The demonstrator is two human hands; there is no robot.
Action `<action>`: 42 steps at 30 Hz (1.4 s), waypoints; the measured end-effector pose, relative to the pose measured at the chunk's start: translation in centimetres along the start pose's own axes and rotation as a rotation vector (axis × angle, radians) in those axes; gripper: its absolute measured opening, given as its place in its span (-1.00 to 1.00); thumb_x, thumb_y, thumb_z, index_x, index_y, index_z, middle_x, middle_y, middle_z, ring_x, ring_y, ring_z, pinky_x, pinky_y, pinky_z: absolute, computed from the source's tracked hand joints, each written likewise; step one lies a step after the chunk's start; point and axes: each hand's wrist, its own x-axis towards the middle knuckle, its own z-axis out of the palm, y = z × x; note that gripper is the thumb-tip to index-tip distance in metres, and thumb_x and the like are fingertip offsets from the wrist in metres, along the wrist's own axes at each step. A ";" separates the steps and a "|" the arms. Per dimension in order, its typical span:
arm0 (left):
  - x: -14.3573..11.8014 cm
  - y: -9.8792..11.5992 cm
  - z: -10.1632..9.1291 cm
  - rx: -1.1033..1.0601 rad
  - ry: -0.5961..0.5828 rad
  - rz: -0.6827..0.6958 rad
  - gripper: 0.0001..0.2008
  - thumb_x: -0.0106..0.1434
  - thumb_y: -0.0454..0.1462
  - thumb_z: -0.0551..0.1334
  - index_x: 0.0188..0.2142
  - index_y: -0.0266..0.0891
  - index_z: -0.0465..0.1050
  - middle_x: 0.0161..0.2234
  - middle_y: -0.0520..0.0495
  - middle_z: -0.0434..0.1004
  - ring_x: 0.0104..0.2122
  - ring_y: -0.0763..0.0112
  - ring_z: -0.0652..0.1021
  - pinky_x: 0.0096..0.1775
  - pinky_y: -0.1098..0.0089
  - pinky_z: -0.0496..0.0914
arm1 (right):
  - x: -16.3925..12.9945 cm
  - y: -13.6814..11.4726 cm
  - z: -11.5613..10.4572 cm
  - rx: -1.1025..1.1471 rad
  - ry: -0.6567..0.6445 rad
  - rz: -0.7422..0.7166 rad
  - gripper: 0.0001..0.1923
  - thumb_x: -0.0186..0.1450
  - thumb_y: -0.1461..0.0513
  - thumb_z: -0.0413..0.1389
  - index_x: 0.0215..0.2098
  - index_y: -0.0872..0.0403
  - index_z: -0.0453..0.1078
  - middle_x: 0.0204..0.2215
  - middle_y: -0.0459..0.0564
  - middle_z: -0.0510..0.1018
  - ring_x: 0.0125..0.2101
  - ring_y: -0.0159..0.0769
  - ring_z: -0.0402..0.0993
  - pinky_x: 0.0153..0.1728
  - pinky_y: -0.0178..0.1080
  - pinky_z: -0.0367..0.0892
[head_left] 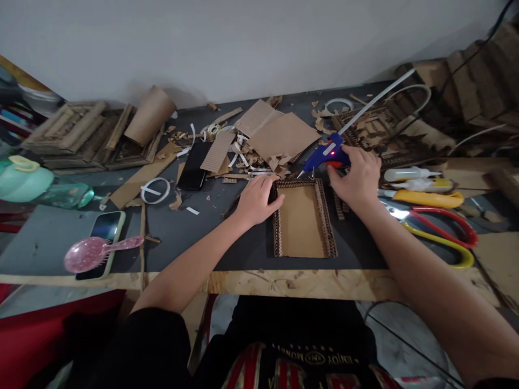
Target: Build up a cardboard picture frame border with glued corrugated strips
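cardboard frame: flat, corrugated-strip border | left hand: curled, pressing its corner | right hand: gripping blue glue gun

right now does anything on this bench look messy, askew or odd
Yes. Torn cardboard scraps and white paper strips litter the tabletop behind the cardboard frame. A pink hairbrush lies across a phone, odd among craft tools. The left hand presses the frame; the right hand grips the glue gun.

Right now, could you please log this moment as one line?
left hand: pressing cardboard frame corner | right hand: on blue glue gun, light on | scissors: right of frame
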 end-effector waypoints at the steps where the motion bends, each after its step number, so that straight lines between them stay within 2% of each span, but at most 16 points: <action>1: 0.0 0.0 0.0 -0.003 -0.003 -0.003 -0.65 0.39 -0.15 0.13 0.08 -0.27 0.30 0.02 -0.29 0.52 0.13 0.04 0.48 0.14 0.06 0.40 | 0.0 0.0 -0.1 -0.006 -0.006 -0.011 -0.51 0.25 0.12 0.13 0.12 0.10 0.38 0.03 0.26 0.54 0.03 0.16 0.43 0.06 0.22 0.25; 22: 0.0 0.0 -0.1 0.014 -0.015 0.003 -0.65 0.40 -0.13 0.13 0.08 -0.29 0.32 0.00 -0.30 0.53 0.12 0.03 0.48 0.12 0.07 0.41 | 0.2 1.1 0.1 -0.006 0.035 -0.004 -0.51 0.23 0.08 0.16 0.10 0.05 0.41 0.01 0.21 0.58 0.03 0.15 0.48 0.05 0.21 0.31; 28: 0.0 0.0 -0.1 0.011 -0.005 0.006 -0.66 0.39 -0.16 0.14 0.09 -0.27 0.31 0.00 -0.28 0.53 0.13 0.05 0.48 0.14 0.08 0.40 | 0.1 0.6 -0.3 0.054 0.053 -0.088 -0.47 0.24 0.11 0.15 0.17 0.01 0.36 0.04 0.19 0.54 0.08 0.15 0.43 0.09 0.22 0.29; 32: 0.0 0.1 -0.1 0.014 -0.005 0.015 -0.65 0.39 -0.16 0.14 0.08 -0.31 0.31 -0.02 -0.30 0.53 0.11 0.03 0.49 0.13 0.07 0.41 | -0.1 0.1 -0.4 0.037 0.074 -0.139 -0.50 0.26 0.12 0.14 0.16 0.01 0.38 0.04 0.17 0.56 0.06 0.12 0.45 0.09 0.21 0.28; 42: 0.1 0.3 -0.3 0.011 -0.026 -0.022 -0.65 0.38 -0.15 0.13 0.09 -0.24 0.31 0.01 -0.28 0.53 0.13 0.03 0.48 0.15 0.03 0.39 | -0.1 -0.4 -1.2 -0.004 0.036 -0.119 -0.53 0.26 0.14 0.11 0.15 -0.03 0.41 0.04 0.14 0.58 0.06 0.12 0.46 0.09 0.23 0.26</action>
